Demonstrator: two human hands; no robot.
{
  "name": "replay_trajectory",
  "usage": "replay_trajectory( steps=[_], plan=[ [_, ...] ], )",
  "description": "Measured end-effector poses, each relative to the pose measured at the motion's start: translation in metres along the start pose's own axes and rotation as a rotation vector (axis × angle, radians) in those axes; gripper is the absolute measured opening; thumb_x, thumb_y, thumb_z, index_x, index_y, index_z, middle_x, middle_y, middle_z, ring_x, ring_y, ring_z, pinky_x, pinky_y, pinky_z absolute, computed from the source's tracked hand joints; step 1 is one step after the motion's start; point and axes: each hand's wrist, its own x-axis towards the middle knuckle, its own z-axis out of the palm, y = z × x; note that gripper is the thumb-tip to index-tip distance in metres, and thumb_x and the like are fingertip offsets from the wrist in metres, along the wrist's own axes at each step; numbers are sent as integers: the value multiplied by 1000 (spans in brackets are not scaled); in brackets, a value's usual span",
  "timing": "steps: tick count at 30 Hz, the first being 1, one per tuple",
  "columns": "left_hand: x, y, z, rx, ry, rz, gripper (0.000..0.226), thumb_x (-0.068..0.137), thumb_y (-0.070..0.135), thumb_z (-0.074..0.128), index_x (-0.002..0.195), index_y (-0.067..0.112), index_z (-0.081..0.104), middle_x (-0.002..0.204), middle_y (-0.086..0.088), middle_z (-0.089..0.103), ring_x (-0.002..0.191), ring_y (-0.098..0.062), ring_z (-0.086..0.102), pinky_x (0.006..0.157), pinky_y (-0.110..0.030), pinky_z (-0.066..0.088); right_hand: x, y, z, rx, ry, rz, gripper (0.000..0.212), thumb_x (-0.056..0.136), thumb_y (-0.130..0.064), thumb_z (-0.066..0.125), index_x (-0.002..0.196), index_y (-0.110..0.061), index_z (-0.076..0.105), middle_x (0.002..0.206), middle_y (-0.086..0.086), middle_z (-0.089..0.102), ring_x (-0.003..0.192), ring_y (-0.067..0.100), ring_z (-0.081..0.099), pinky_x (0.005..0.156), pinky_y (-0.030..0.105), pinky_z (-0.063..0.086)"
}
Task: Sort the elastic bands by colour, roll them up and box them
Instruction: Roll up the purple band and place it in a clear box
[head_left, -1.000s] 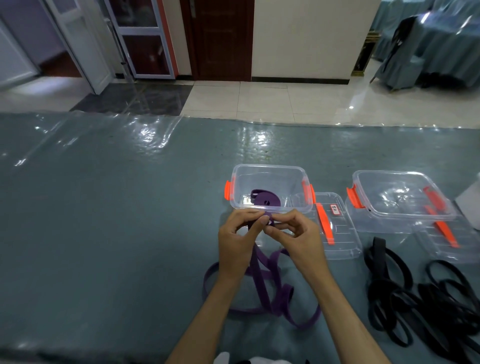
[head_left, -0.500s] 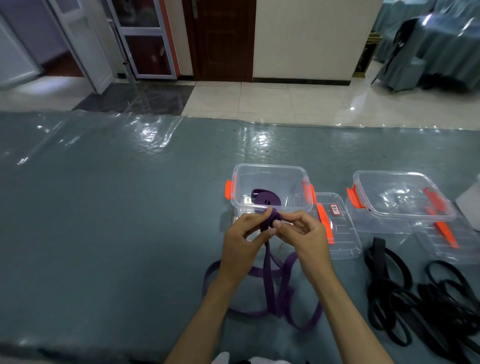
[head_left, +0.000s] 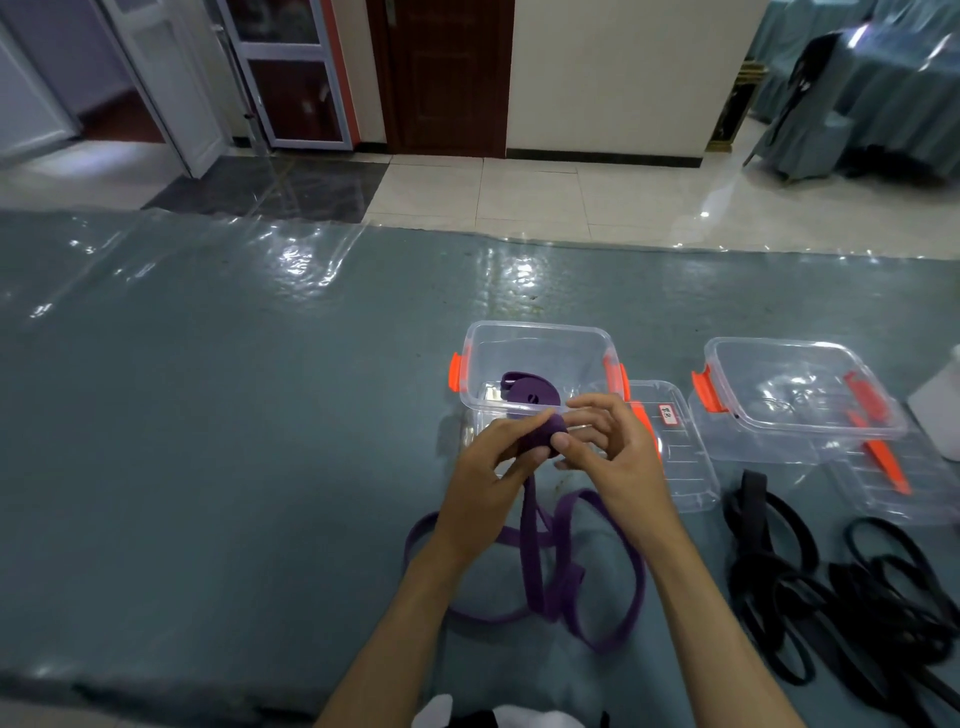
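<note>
While both hands (head_left: 550, 457) roll purple band (head_left: 543, 434), table (head_left: 208, 441) spreads left.

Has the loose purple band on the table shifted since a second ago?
Yes. The loose purple band has been drawn up toward the left box, its loops narrower as both hands wind it.

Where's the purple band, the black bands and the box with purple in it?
purple band (head_left: 535, 566): head view, hanging strip.
black bands (head_left: 852, 587): head view, pile's middle.
box (head_left: 540, 332): head view, far rim.
</note>
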Motion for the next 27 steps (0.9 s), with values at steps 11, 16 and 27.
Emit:
replay_trajectory(
  steps=[11, 16, 27],
  plan=[
    [9, 4, -15, -112, -20, -117, 40, 78, 21, 93, 111, 18, 70, 107, -4, 80, 101, -27, 78, 90, -43, 64, -3, -11, -5, -144, -24, -71, 21, 90, -18, 81, 109, -26, 78, 110, -2, 78, 99, 21, 77, 83, 38, 65],
    [11, 11, -21, -144, -45, -163, 46, 79, 21, 92, 121, 24, 73, 109, 0, 81, 102, -22, 79, 90, -41, 64, -2, -14, -2, -155, -23, -105, 22, 88, -19, 82, 109, -26, 81, 112, -4, 77, 97, 22, 77, 77, 38, 67],
    [11, 17, -14, -359, 82, -177, 37, 90, 4, 79, 126, 11, 73, 118, -7, 79, 114, -25, 75, 98, -30, 58, -11, -8, 12, 71, 33, -40, 17, 82, -27, 87, 90, -27, 72, 113, 5, 75, 103, 28, 76, 75, 43, 66]
  ],
)
